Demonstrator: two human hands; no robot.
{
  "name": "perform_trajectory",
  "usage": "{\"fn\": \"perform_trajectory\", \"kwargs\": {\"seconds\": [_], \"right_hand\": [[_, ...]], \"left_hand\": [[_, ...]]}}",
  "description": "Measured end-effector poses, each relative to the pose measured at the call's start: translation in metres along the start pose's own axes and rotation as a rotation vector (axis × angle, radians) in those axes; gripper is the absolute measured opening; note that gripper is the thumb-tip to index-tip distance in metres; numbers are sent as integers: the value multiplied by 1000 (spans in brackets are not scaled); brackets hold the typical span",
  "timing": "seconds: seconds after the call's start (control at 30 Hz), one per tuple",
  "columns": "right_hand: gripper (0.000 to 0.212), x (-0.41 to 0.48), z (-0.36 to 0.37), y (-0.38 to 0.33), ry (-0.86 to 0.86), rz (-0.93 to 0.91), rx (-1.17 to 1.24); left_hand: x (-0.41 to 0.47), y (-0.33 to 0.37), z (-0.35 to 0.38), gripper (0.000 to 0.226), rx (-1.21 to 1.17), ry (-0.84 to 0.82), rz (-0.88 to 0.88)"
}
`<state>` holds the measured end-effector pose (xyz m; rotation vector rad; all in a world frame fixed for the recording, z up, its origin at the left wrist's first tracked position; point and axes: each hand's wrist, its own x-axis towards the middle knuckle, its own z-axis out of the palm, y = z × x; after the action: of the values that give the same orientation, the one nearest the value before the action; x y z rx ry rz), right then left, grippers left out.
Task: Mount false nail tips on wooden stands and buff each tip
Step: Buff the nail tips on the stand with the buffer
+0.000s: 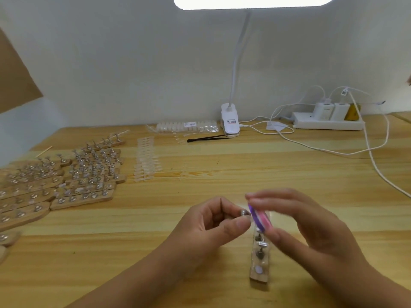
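Pink-and-purple buffer [259,216], blurred, pinched in right hand [311,227] between thumb and fingers. Left hand [213,225] pinches a small metal holder [244,212] at fingertips; any tip on it too blurred to make out. Buffer's edge meets holder. Wooden stand [259,261] lies just below buffer, upper end hidden behind it. More stands [84,174] well left of buffer, some cut off.

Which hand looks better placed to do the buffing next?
The right hand: it already holds the pink and purple buffer block against the small metal peg pinched in the left hand, above the wooden stand.
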<state>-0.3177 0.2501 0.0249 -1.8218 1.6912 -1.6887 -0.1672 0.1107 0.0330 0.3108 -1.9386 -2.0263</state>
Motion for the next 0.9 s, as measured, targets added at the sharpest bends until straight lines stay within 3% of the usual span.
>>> {"fn": "perform_trajectory", "kwargs": {"seconds": [0.07, 0.17, 0.33, 0.4, 0.57, 0.63, 0.77, 0.9], "right_hand": [[28, 0, -1, 1, 17, 84, 34], [28, 1, 0, -1, -20, -3, 0], [28, 4, 1, -1, 49, 85, 51], [27, 2, 1, -1, 17, 10, 0], [25, 4, 1, -1, 30, 149, 90], [24, 3, 3, -4, -11, 94, 86], [23, 3, 3, -3, -44, 206, 104], [22, 2, 6, -8, -68, 124, 98]], "left_hand": [[0, 0, 0, 11, 6, 20, 7], [0, 1, 0, 13, 41, 19, 23], [0, -5, 0, 20, 118, 128, 87], [0, -8, 0, 25, 250, 188, 175], [-1, -11, -3, 24, 570, 287, 467], [0, -9, -7, 24, 697, 303, 598], [2, -6, -16, 26, 984, 300, 852], [2, -2, -22, 25, 1202, 294, 987]]}}
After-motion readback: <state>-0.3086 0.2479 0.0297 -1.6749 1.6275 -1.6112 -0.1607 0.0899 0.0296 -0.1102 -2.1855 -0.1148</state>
